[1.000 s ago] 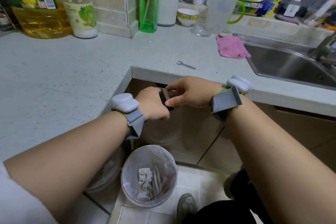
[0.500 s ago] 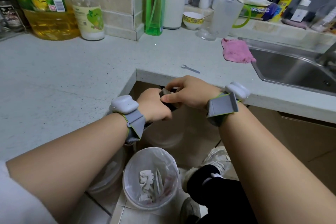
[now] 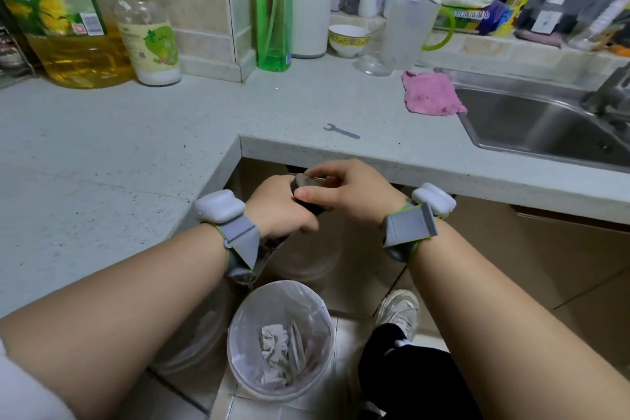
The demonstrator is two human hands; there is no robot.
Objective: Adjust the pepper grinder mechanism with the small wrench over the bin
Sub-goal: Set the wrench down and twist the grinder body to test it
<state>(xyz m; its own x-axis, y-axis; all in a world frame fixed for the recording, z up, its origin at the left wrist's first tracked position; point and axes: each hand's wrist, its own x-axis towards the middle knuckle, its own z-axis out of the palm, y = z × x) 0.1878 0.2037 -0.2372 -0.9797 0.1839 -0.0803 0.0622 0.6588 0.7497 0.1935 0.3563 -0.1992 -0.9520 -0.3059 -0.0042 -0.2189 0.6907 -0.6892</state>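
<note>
Closest to me is the bin (image 3: 279,337), a clear-lined one on the floor with crumpled paper inside, sitting right under my wrists. Beside it there's a white sneaker (image 3: 399,312) on the tile.

Just above that, my left hand (image 3: 279,208) is wrapped around the pepper grinder (image 3: 308,186), fingers curled tight on the body, with the clear lower part poking out below my wrist. My right hand (image 3: 347,191) is pinching the dark top end of it, thumb and fingers clamped on the cap. Both hands are touching each other, hovering over the bin just in front of the worktop (image 3: 102,160) edge.

The small wrench (image 3: 341,131) is lying flat on the worktop beyond my hands, nobody touching it. Further back there's a pink cloth (image 3: 431,93) by the sink (image 3: 545,126), then a green bottle (image 3: 273,10), oil jug (image 3: 64,20) and jar (image 3: 146,30) against the wall.
</note>
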